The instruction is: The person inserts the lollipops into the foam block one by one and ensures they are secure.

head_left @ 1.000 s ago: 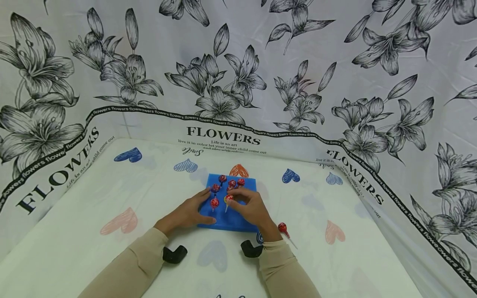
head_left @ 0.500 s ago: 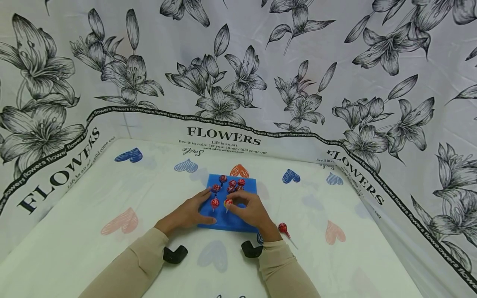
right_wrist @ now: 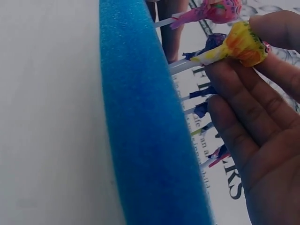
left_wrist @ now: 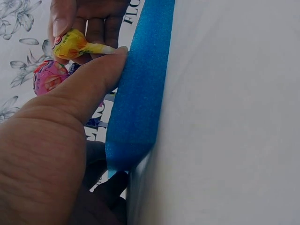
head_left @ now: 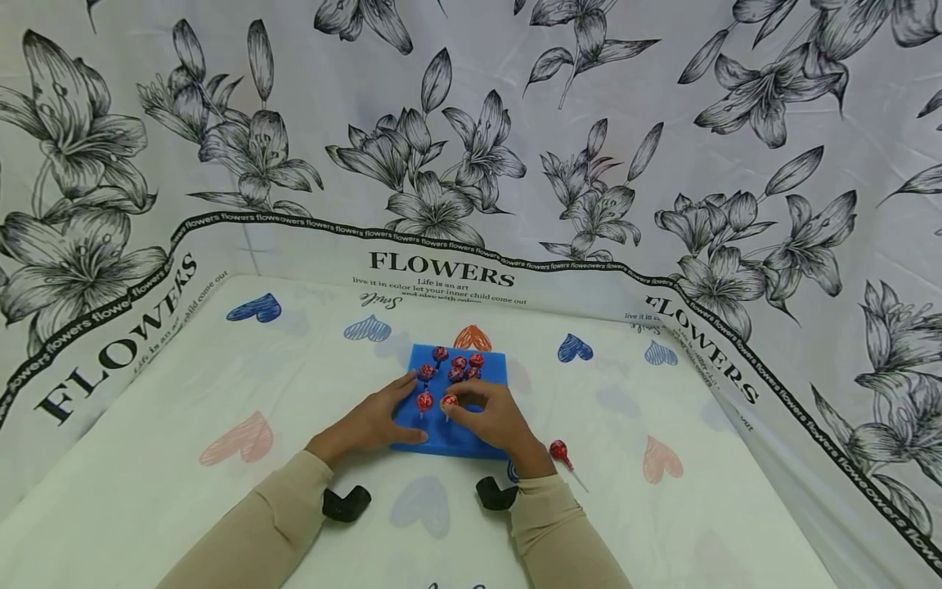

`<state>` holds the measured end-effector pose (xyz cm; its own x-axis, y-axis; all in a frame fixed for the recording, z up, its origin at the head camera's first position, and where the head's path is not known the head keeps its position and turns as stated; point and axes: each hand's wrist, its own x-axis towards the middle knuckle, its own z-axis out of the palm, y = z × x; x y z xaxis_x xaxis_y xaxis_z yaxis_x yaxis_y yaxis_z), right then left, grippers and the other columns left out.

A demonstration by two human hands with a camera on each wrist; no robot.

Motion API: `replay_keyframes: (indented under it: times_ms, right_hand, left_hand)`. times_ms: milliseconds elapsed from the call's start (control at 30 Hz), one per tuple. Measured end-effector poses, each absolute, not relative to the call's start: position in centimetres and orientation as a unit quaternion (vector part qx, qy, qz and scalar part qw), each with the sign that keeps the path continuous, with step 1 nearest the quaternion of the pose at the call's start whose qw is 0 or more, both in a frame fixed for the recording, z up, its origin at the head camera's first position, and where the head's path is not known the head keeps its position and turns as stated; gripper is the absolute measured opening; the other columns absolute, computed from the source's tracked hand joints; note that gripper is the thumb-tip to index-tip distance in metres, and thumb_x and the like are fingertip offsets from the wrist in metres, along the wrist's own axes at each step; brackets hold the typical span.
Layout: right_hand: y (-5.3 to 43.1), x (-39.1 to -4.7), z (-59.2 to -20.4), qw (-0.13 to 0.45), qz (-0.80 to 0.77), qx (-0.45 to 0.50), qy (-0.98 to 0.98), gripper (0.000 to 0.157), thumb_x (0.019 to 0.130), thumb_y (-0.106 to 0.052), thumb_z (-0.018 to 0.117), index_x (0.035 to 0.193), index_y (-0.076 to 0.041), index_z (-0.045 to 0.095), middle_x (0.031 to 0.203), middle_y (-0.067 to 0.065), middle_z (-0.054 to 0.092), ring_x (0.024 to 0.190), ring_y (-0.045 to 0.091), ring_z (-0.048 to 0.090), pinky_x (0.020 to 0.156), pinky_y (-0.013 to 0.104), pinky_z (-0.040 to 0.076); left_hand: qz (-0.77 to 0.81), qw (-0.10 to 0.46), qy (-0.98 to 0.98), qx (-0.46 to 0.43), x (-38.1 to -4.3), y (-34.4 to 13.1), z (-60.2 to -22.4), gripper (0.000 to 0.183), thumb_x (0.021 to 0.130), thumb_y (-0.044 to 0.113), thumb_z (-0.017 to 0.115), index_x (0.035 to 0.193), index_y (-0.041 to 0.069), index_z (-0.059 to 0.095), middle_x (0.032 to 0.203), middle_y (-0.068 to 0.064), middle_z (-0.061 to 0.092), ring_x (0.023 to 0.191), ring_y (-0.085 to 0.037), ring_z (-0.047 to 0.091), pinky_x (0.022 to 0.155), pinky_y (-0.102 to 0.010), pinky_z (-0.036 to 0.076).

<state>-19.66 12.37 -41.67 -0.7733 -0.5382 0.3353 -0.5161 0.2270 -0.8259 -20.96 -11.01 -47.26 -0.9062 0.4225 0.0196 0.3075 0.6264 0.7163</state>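
A blue foam block (head_left: 456, 443) lies on the cloth, with several wrapped lollipops (head_left: 439, 353) standing in it on their sticks. My right hand (head_left: 502, 419) pinches the wrapped head of a yellow lollipop (right_wrist: 243, 44) between thumb and fingers. In the right wrist view its white stick reaches the foam's upper face. At the block's left side, my left hand (head_left: 368, 421) holds the foam, thumb (left_wrist: 89, 75) across the top near the front edge and other fingers at the side. A pink lollipop (left_wrist: 49, 77) stands close to the left thumb.
One red lollipop (head_left: 558, 451) lies on the cloth to the right of my right wrist. Black angular pieces (head_left: 346, 503) show by both sleeves. A flower-printed curtain (head_left: 471, 164) rises behind the heart-printed tablecloth (head_left: 331, 352).
My right hand has moved slightly down and to the left with the yellow lollipop, and less of its stick shows above the foam. The left hand stays in place.
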Motion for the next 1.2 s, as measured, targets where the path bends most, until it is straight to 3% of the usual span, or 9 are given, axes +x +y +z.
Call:
replay_keyframes:
  times_ms: [333,567,800,933,1200]
  right_hand:
    - [13.7,-19.8,-40.2,-0.014,-0.513,-0.333,0.791,0.025,0.086,0.002,0.069,0.110,0.011,0.065,0.107,0.027,0.064,0.096,0.037,0.064,0.091,0.051,0.048]
    - [14.7,-19.1,-38.0,-0.049,-0.499,-0.325,0.802,0.024,0.087,0.000,0.069,0.110,0.006,0.067,0.106,0.020,0.066,0.097,0.033,0.064,0.092,0.046,0.048]
    - [15.7,-18.3,-35.8,-0.080,-0.481,-0.373,0.789,0.026,0.085,0.005,0.068,0.110,0.007,0.066,0.102,0.021,0.065,0.095,0.039,0.063,0.087,0.056,0.048]
    - [16.5,-17.6,-34.4,-0.102,-0.455,-0.392,0.793,0.030,0.082,0.007,0.070,0.112,0.006,0.066,0.103,0.016,0.066,0.095,0.037,0.063,0.086,0.053,0.050]
    - [18.8,-16.1,-31.9,-0.147,-0.442,-0.408,0.785,0.036,0.077,0.014,0.069,0.112,0.010,0.063,0.109,0.022,0.063,0.099,0.038,0.061,0.086,0.051,0.050]
  left_hand:
    - [0.380,0.084,0.900,0.195,-20.9,-10.8,-46.9,0.101,0.077,0.048,0.079,0.151,0.003,0.028,0.159,-0.010,0.017,0.143,-0.035,0.015,0.111,-0.051,0.020]
    - [0.384,0.086,0.899,0.193,-20.9,-10.8,-46.8,0.101,0.077,0.047,0.079,0.151,0.003,0.028,0.159,-0.011,0.017,0.143,-0.035,0.015,0.111,-0.051,0.020]
    - [0.380,0.080,0.900,0.199,-20.9,-11.0,-46.9,0.100,0.077,0.047,0.080,0.151,0.002,0.029,0.159,-0.009,0.016,0.143,-0.035,0.015,0.111,-0.051,0.021]
    - [0.379,0.077,0.900,0.200,-20.9,-11.0,-47.0,0.100,0.077,0.048,0.079,0.151,0.002,0.029,0.159,-0.009,0.017,0.143,-0.035,0.015,0.111,-0.051,0.021]
    - [0.379,0.079,0.900,0.199,-20.9,-11.0,-47.1,0.101,0.077,0.049,0.078,0.151,0.002,0.028,0.159,-0.009,0.016,0.143,-0.035,0.015,0.111,-0.051,0.021]
